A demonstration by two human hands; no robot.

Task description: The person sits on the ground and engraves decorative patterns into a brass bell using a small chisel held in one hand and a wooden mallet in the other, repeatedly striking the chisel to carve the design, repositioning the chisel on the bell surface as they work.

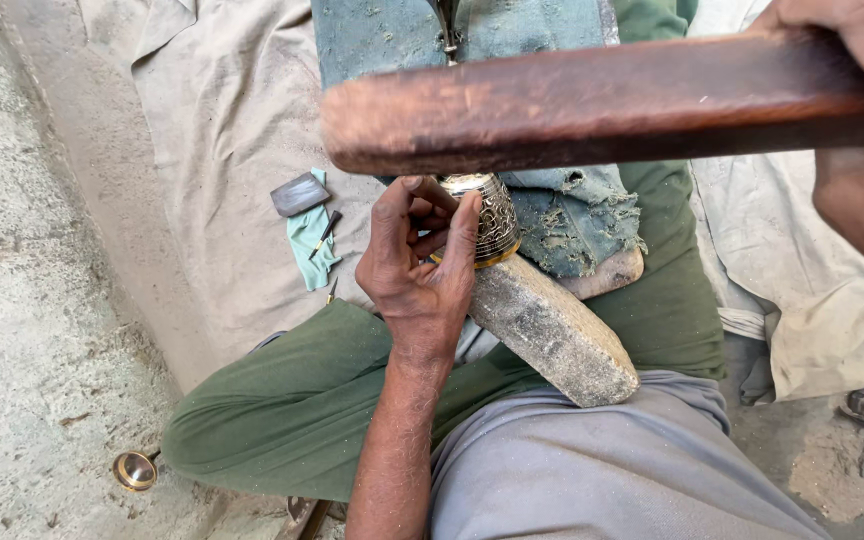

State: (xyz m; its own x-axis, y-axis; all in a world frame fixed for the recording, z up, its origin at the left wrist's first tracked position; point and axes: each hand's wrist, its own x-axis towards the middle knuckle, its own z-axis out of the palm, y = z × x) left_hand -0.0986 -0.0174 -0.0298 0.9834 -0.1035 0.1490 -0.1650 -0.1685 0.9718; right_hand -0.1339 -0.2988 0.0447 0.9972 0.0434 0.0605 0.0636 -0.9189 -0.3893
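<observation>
Left hand is curled tight around the engraved brass cup, fingers closed on its rim — the cup sits on the end of a stone block that slants across the lap. Right hand is fully closed on a wooden mallet, raised level above the cup. A grey stone and green cloth lie on the sheet — a small brass bowl sits on the ground.

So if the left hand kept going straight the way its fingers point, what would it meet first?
The left hand is already touching the engraved metal cup, fingers wrapped on its side. Straight on past it lies the frayed blue cloth, though depth is hard to judge.
</observation>
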